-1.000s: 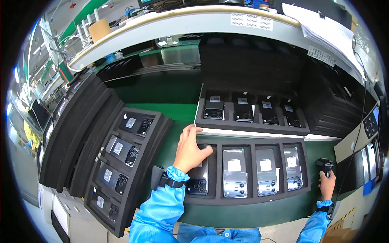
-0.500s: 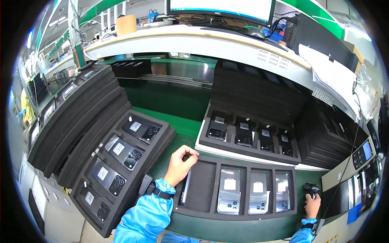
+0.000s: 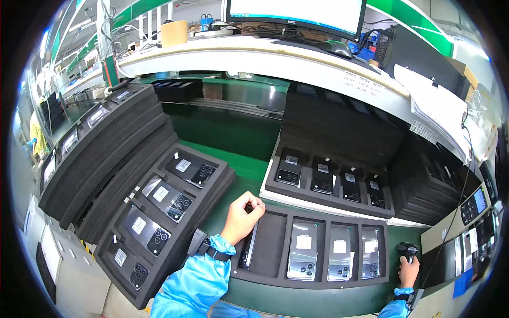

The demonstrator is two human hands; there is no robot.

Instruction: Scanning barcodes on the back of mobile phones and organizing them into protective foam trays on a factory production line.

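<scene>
The fingers of my left hand [image 3: 244,216] curl nearly closed over the upper end of a phone [image 3: 249,249], the thumb and forefinger meeting in a loose pinch; how firmly they press, I cannot tell, as my knuckles cover the contact. The phone stands turned on its long side, edge toward me, at the left end of the front foam tray [image 3: 318,284]. I judge it light but dense for its size, quite stiff, slick on its broad faces and fragile at glass and corners, so I would take it by the two long side rims, fingertips off the camera lenses and the back. The foam looks soft and forgiving, and its pocket walls leave little room for a thumb. To the right in that tray, three silvery-blue phones [image 3: 303,270] lie with lenses toward me. Beyond them, my right hand [image 3: 409,271] wraps around a black handheld device [image 3: 407,248], whose grip seems easier to hold securely. Farther out on the green counter [image 3: 318,300], a left foam tray [image 3: 225,185] and a rear foam tray [image 3: 339,200] each carry four dark phones.
</scene>
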